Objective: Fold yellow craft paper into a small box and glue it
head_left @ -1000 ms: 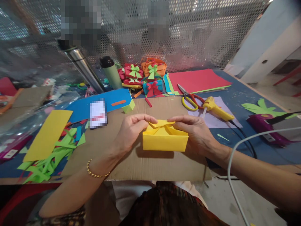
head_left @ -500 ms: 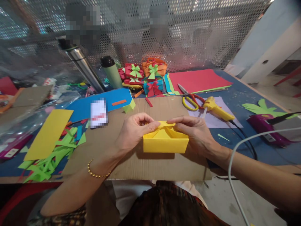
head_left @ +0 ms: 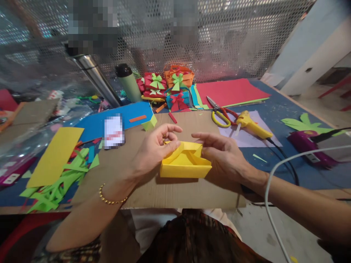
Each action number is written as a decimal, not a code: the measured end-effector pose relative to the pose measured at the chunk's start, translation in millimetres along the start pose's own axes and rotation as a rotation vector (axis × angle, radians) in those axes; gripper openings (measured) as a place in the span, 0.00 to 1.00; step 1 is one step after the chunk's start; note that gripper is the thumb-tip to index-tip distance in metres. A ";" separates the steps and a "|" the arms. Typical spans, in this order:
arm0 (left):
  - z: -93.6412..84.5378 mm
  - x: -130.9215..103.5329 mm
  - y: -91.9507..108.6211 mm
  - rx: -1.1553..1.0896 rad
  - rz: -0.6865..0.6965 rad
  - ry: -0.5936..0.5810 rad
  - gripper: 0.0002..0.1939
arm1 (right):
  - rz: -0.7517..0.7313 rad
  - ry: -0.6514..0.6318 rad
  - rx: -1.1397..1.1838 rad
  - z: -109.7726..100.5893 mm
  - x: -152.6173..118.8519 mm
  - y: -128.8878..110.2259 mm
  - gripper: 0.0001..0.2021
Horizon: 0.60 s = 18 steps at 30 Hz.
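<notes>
A yellow folded paper box (head_left: 185, 171), open at the top with slanted flaps inside, is between my hands just above or on the cardboard sheet (head_left: 153, 193); I cannot tell which. My left hand (head_left: 159, 146) grips its back left corner, thumb on the rim and index finger raised. At the right end, my right hand (head_left: 223, 151) has its fingers apart and stretched over the back corner. Its thumb is close to the right flap, perhaps touching it.
Scissors (head_left: 221, 115) and a yellow glue gun (head_left: 252, 126) lie back right, near a white cable (head_left: 270, 182). Small paper bags with bows (head_left: 177, 100) stand at the back beside a green bottle (head_left: 128, 84). Green paper scraps (head_left: 60, 182) and a yellow sheet (head_left: 56, 157) lie left.
Both hands have loosened from the back edge they were pinching, and the right fingers have spread. The box has shifted slightly left and tipped, showing more of its inside.
</notes>
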<state>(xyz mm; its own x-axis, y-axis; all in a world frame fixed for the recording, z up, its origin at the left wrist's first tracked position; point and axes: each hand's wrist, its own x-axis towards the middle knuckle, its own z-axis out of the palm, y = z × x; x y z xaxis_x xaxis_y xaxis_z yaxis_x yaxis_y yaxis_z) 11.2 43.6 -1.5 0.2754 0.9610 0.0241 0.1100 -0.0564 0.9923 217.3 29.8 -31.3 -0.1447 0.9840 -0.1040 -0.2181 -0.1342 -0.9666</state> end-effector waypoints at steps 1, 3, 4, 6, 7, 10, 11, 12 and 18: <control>-0.6 0.4 0.3 0.017 0.023 0.003 0.17 | 0.025 -0.013 0.040 -0.7 0.7 -2.0 0.20; -1.5 1.4 1.0 0.063 0.076 0.007 0.17 | 0.046 -0.013 0.082 -2.2 2.3 -5.0 0.18; -1.6 1.7 1.3 0.092 0.100 0.008 0.16 | 0.045 -0.009 0.074 -2.8 3.0 -5.5 0.16; -1.1 1.7 1.8 0.147 0.140 0.016 0.15 | 0.027 -0.028 -0.004 -3.7 3.9 -4.3 0.16; -0.5 1.2 1.9 0.167 0.155 0.016 0.15 | 0.016 -0.050 -0.058 -4.0 4.1 -2.8 0.19; 1.5 -0.8 2.2 0.196 0.169 0.001 0.14 | -0.012 -0.117 -0.147 -4.8 4.1 1.8 0.23; 2.0 -1.3 2.2 0.198 0.169 -0.008 0.14 | -0.013 -0.126 -0.147 -5.0 4.0 2.5 0.23; 2.2 -1.6 2.3 0.198 0.164 -0.013 0.14 | -0.012 -0.128 -0.140 -5.1 4.0 2.6 0.23; 1.6 -1.3 3.2 0.192 0.149 -0.030 0.13 | -0.002 -0.115 -0.119 -3.6 4.7 1.2 0.23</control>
<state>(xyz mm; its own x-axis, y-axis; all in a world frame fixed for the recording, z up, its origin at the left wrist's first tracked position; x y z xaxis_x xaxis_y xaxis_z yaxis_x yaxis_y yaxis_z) 12.7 41.8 1.5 0.3305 0.9297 0.1623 0.2448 -0.2505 0.9366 219.8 34.7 -33.8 -0.2555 0.9634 -0.0814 -0.1037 -0.1110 -0.9884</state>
